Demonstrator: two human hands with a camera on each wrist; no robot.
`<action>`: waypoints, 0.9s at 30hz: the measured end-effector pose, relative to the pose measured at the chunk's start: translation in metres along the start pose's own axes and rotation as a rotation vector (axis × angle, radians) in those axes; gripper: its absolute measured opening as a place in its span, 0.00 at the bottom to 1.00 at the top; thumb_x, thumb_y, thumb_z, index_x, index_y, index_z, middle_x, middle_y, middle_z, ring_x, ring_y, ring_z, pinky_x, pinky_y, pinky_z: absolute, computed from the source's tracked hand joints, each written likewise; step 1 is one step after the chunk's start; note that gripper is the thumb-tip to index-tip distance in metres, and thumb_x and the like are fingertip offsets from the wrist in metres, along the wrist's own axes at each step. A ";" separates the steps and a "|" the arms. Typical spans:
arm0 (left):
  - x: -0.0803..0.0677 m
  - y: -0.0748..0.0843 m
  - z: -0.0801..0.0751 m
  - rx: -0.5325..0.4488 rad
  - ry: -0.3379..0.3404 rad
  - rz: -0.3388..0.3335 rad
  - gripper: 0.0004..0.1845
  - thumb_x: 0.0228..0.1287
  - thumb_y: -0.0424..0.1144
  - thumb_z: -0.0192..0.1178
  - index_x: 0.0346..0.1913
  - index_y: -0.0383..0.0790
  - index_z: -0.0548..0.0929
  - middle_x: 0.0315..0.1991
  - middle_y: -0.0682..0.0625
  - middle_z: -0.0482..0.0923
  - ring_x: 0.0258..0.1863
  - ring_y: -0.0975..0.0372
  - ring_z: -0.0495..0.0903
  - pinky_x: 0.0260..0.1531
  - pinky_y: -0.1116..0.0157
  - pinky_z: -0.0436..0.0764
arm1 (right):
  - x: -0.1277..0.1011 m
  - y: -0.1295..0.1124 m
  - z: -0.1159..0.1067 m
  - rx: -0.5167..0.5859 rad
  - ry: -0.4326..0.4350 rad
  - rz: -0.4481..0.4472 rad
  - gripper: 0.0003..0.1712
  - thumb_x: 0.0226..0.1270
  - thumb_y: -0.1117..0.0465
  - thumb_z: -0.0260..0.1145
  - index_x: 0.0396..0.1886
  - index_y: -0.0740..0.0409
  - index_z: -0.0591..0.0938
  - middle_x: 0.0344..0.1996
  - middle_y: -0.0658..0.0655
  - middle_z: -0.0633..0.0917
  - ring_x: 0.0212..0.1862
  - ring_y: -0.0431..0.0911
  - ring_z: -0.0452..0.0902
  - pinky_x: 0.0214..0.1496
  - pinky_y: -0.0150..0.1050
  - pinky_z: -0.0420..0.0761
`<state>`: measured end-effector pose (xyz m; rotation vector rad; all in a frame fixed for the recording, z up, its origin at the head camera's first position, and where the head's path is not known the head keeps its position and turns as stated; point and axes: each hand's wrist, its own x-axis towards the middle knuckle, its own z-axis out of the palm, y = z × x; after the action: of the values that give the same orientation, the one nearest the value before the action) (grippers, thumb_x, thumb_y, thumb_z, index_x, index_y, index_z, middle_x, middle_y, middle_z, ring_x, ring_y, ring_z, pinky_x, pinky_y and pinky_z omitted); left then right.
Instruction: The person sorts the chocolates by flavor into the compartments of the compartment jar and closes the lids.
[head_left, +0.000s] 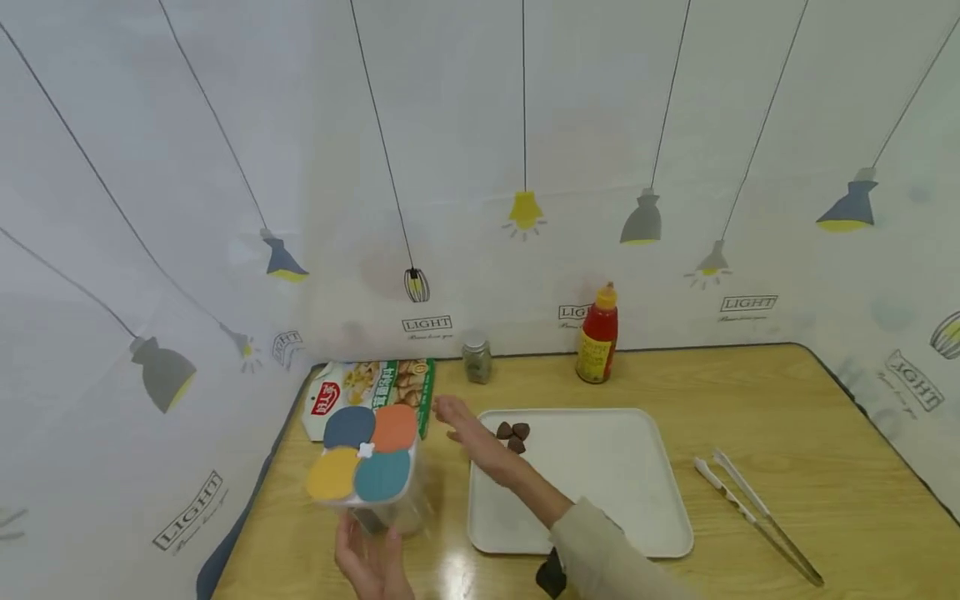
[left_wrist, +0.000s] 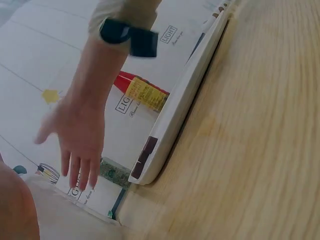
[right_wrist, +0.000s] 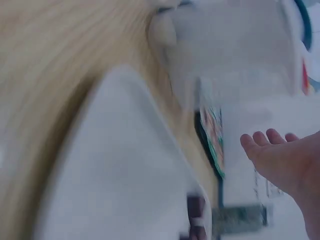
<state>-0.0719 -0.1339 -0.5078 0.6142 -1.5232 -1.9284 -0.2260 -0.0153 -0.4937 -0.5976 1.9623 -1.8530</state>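
My left hand (head_left: 369,560) grips the bottom of a clear plastic container (head_left: 378,500) near the table's front left. Its lid (head_left: 367,454) has four petals: navy, orange, yellow and teal. My right hand (head_left: 455,417) reaches across the tray's left corner toward the container with fingers straight and spread, holding nothing. The left wrist view shows this open right hand (left_wrist: 75,137) from below. In the blurred right wrist view, the fingertips (right_wrist: 272,145) hover beside the container (right_wrist: 235,50). Three brown pieces (head_left: 512,434) lie on the white tray (head_left: 600,492).
A snack bag (head_left: 375,385) lies behind the container. A small spice jar (head_left: 476,358) and a red sauce bottle (head_left: 597,337) stand by the back wall. Metal tongs (head_left: 757,512) lie right of the tray. Patterned screens close in the wooden table (head_left: 787,417).
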 end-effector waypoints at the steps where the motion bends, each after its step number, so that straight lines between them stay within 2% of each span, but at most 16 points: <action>1: -0.002 -0.002 0.001 0.022 0.012 0.017 0.36 0.72 0.33 0.56 0.77 0.41 0.52 0.75 0.39 0.48 0.76 0.47 0.45 0.74 0.42 0.47 | 0.007 0.003 0.010 0.035 -0.017 -0.002 0.37 0.83 0.42 0.32 0.79 0.61 0.51 0.77 0.66 0.56 0.78 0.60 0.50 0.78 0.59 0.53; 2: -0.003 -0.003 0.002 0.037 0.026 0.042 0.36 0.71 0.32 0.56 0.77 0.39 0.53 0.75 0.39 0.48 0.76 0.49 0.45 0.74 0.40 0.44 | 0.012 0.005 0.020 0.050 -0.029 0.004 0.37 0.83 0.42 0.31 0.80 0.62 0.49 0.78 0.66 0.54 0.79 0.60 0.48 0.78 0.59 0.52; 5: -0.001 -0.007 0.004 0.054 0.070 0.129 0.36 0.68 0.28 0.56 0.76 0.34 0.55 0.73 0.41 0.51 0.73 0.51 0.49 0.74 0.42 0.44 | 0.016 0.010 0.042 0.053 -0.030 -0.002 0.37 0.83 0.43 0.29 0.80 0.61 0.47 0.79 0.64 0.51 0.80 0.59 0.43 0.79 0.59 0.48; 8: 0.005 -0.012 0.008 -0.002 0.036 0.213 0.38 0.65 0.22 0.54 0.76 0.30 0.53 0.73 0.44 0.50 0.73 0.49 0.48 0.75 0.44 0.42 | 0.013 0.012 0.050 0.041 0.019 -0.043 0.35 0.84 0.44 0.29 0.80 0.58 0.51 0.80 0.61 0.52 0.80 0.57 0.42 0.79 0.59 0.46; 11: 0.009 -0.015 0.012 -0.083 -0.017 0.254 0.41 0.63 0.19 0.52 0.77 0.30 0.49 0.76 0.41 0.44 0.74 0.49 0.44 0.77 0.50 0.41 | 0.009 0.015 0.051 0.055 0.064 -0.068 0.33 0.84 0.46 0.30 0.80 0.55 0.53 0.79 0.59 0.55 0.80 0.56 0.45 0.79 0.59 0.46; 13: 0.012 -0.016 0.013 -0.120 -0.060 0.254 0.42 0.65 0.19 0.51 0.79 0.33 0.45 0.77 0.39 0.39 0.76 0.49 0.40 0.77 0.53 0.40 | 0.003 0.019 0.052 0.050 0.081 -0.075 0.33 0.84 0.45 0.31 0.81 0.53 0.52 0.79 0.58 0.55 0.80 0.55 0.46 0.79 0.59 0.46; 16: 0.019 -0.012 0.010 -0.129 -0.114 0.179 0.43 0.70 0.25 0.50 0.80 0.39 0.39 0.79 0.38 0.30 0.78 0.47 0.33 0.77 0.52 0.38 | -0.011 0.025 0.055 0.034 0.091 -0.074 0.34 0.84 0.43 0.33 0.81 0.50 0.49 0.80 0.54 0.54 0.80 0.52 0.44 0.79 0.57 0.46; 19: 0.028 -0.004 0.002 -0.043 -0.145 -0.001 0.41 0.77 0.38 0.48 0.81 0.49 0.34 0.81 0.41 0.26 0.79 0.45 0.28 0.77 0.46 0.36 | -0.031 0.029 0.060 0.010 0.109 -0.071 0.34 0.84 0.43 0.34 0.81 0.51 0.49 0.80 0.53 0.53 0.80 0.51 0.44 0.79 0.57 0.48; 21: 0.039 0.003 -0.003 -0.029 -0.167 -0.123 0.39 0.78 0.46 0.43 0.81 0.51 0.33 0.82 0.44 0.26 0.80 0.48 0.28 0.77 0.46 0.33 | -0.044 0.031 0.060 0.011 0.116 -0.079 0.33 0.84 0.46 0.35 0.81 0.54 0.51 0.79 0.56 0.55 0.80 0.52 0.47 0.78 0.55 0.51; 23: 0.051 0.007 -0.008 -0.059 -0.184 -0.208 0.38 0.78 0.52 0.39 0.81 0.53 0.33 0.82 0.49 0.27 0.81 0.53 0.30 0.77 0.50 0.34 | -0.050 0.031 0.057 0.013 0.130 -0.086 0.32 0.84 0.48 0.36 0.79 0.56 0.54 0.78 0.59 0.59 0.79 0.54 0.50 0.77 0.54 0.53; 25: 0.061 0.012 -0.010 -0.103 -0.175 -0.226 0.38 0.77 0.56 0.37 0.81 0.52 0.35 0.82 0.51 0.29 0.81 0.56 0.34 0.78 0.53 0.33 | -0.049 0.028 0.052 0.031 0.155 -0.095 0.31 0.85 0.49 0.36 0.78 0.59 0.56 0.76 0.62 0.61 0.78 0.56 0.53 0.77 0.53 0.55; 27: 0.067 0.016 -0.010 -0.129 -0.155 -0.207 0.38 0.77 0.58 0.36 0.81 0.51 0.38 0.82 0.50 0.32 0.81 0.58 0.36 0.78 0.55 0.34 | -0.042 0.025 0.049 0.058 0.166 -0.100 0.32 0.84 0.48 0.36 0.78 0.62 0.55 0.75 0.64 0.61 0.77 0.58 0.54 0.77 0.56 0.55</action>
<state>-0.1106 -0.1904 -0.4944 0.5970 -1.4604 -2.2588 -0.1660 -0.0324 -0.5220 -0.5496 2.0058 -2.0737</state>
